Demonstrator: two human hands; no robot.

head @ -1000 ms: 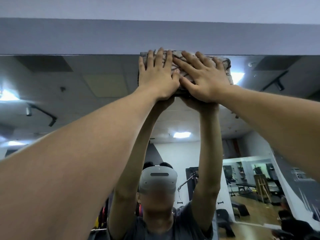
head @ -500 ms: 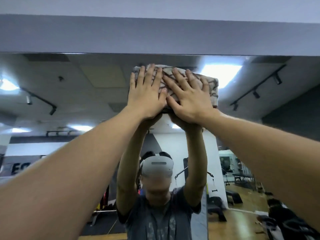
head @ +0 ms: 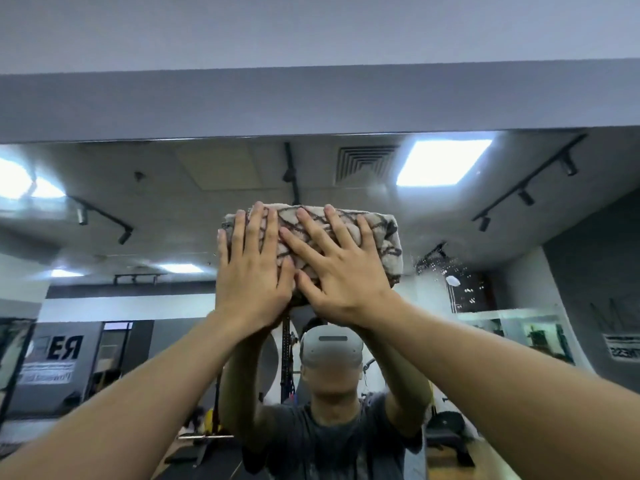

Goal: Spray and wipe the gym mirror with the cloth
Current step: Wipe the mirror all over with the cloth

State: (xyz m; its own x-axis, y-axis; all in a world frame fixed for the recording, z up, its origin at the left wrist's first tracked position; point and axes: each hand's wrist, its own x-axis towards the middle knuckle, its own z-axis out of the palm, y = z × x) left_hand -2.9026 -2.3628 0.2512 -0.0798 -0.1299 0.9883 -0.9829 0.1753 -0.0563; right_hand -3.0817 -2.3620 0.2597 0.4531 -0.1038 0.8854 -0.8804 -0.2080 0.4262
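Cloth (head: pixel 363 237), folded and dark-veined, lies flat against the mirror (head: pixel 173 209), well below its top edge. I see my left hand (head: pixel 251 268) and right hand (head: pixel 341 271) pressing it, fingers straight and spread, thumbs nearly touching.

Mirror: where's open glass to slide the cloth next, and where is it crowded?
Open glass lies above the cloth, up to the mirror top edge, and wide to its left. To its right sits a patch of spray droplets. The crowded spot is the cloth itself: left hand and right hand press flat on it, side by side.
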